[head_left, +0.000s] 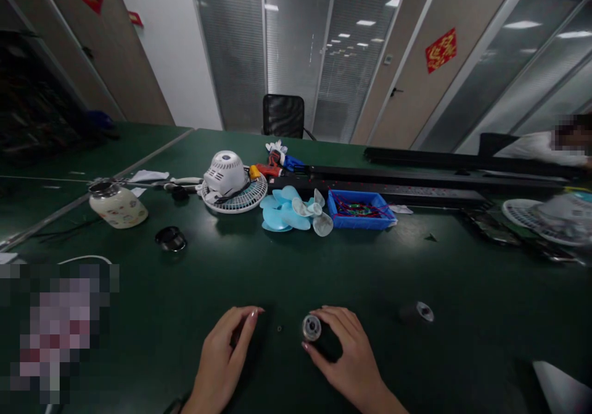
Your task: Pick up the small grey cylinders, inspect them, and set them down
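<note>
Reading the desk (222, 278) as a dial centred on the person's right hand, with 12 o'clock straight across from them, I see the two hands well apart. The right hand (354, 352) has its thumb and fingertips closed around a small metal cylinder (311, 327), its silver end face, marked with dark holes, turned upward. The left hand (219, 349) rests to the 9 o'clock side, thumb and forefinger nearly meeting; I cannot tell whether anything is pinched between them. In the gap between the hands, a tiny ring (279, 328) lies by itself on the green surface.

A second cylinder (424, 312), dark-bodied with a pale end, lies at about 3 o'clock. Farther off at 10 o'clock is a glossy black lid (171, 239), and beyond it a cream patterned jar (118, 209) with a dark neck. At 11 o'clock a white fan housing (226, 174) sits on a white fan grille (253, 195). Just short of 12 o'clock lie light-blue fan blades (277, 216), with translucent blades (322, 223) against them. Near 1 o'clock stands a blue bin (363, 222) of tangled wires (356, 209), long black rails (407, 195) behind it. Another person's white sleeve (531, 145) shows far off towards 2 o'clock.
</note>
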`<state>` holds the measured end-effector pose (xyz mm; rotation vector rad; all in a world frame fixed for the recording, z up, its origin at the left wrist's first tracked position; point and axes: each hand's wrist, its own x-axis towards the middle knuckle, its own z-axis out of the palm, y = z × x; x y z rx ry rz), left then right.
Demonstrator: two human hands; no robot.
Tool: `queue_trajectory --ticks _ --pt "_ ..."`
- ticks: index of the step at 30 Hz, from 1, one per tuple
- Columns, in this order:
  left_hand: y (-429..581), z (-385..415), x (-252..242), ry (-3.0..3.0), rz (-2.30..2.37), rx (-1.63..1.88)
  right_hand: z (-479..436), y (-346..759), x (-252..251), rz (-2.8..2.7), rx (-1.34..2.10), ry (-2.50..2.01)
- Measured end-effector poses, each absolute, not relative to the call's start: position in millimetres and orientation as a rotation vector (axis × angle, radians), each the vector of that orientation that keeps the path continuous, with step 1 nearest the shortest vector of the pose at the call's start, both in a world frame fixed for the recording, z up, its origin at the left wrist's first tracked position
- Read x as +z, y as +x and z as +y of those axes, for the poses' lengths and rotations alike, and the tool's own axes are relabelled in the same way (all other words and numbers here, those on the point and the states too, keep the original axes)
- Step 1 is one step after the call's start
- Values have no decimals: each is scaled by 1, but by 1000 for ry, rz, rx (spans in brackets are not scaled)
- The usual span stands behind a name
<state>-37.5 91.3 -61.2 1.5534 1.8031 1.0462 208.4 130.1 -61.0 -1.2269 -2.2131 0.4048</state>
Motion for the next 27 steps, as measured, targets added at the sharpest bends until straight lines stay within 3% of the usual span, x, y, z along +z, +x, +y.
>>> queue_trajectory --ticks 15,27 --pt "-34 87 -55 1532 1854 959 133 207 -65 -2256 313 -1146" --pt "-35 83 -56 1580 1805 891 135 208 -56 -2171 578 -1228"
